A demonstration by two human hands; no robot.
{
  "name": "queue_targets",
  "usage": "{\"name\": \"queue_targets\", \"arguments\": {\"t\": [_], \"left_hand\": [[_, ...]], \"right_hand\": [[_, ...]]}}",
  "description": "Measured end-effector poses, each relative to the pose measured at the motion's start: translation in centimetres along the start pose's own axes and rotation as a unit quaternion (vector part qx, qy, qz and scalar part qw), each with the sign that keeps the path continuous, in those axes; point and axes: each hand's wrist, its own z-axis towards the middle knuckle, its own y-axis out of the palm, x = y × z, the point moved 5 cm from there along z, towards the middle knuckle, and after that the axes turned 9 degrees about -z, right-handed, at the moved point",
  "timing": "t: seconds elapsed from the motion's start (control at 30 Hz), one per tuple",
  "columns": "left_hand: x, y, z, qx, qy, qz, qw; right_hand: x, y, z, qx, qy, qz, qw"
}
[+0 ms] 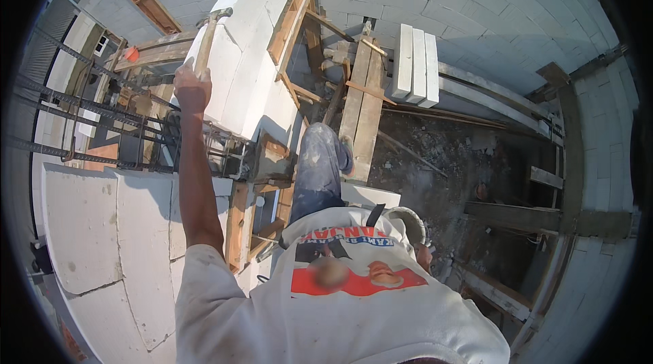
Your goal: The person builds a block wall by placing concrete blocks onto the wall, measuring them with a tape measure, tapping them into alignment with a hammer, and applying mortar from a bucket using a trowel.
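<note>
My left hand (pixel 193 87) is closed round the wooden handle of a hammer (pixel 207 43). The arm is stretched forward, and the hammer's metal head is over the top of a white block wall (pixel 255 31). Beside my right hip, a pale round bucket-like container (pixel 410 220) shows partly past my shirt. Just below it, a small part of my right hand (pixel 424 257) is visible; its fingers are mostly hidden, and I cannot tell whether it grips the container. One knee is bent, with the foot by two wooden planks (pixel 360 109).
Steel reinforcing bars (pixel 88 109) stick out left between wall sections. A lower block wall (pixel 88 228) stands at near left. Three white blocks (pixel 415 65) rest beyond the planks. Timber framing (pixel 292 24) lines the wall opening. Rubble-strewn ground (pixel 435 160) lies below right, near concrete beams (pixel 510 214).
</note>
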Motion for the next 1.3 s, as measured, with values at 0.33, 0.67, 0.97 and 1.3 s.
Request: {"name": "queue_targets", "arguments": {"t": [0.33,0.67,0.97,1.3], "left_hand": [[-7.0,6.9,4.4,-0.145,-0.128,0.152,0.969],[-3.0,6.6,7.1,-0.179,-0.259,0.145,0.938],[-1.8,6.9,8.9,-0.146,-0.360,0.088,0.917],[4.4,11.4,13.8,-0.078,-0.380,-0.043,0.921]], "right_hand": [[-8.9,6.6,3.0,0.049,0.063,0.075,0.994],[-23.4,12.7,7.7,0.025,0.097,0.031,0.994],[-38.6,15.4,12.1,0.012,0.064,-0.036,0.997],[-54.9,23.0,16.4,0.010,-0.032,0.015,0.999]]}}
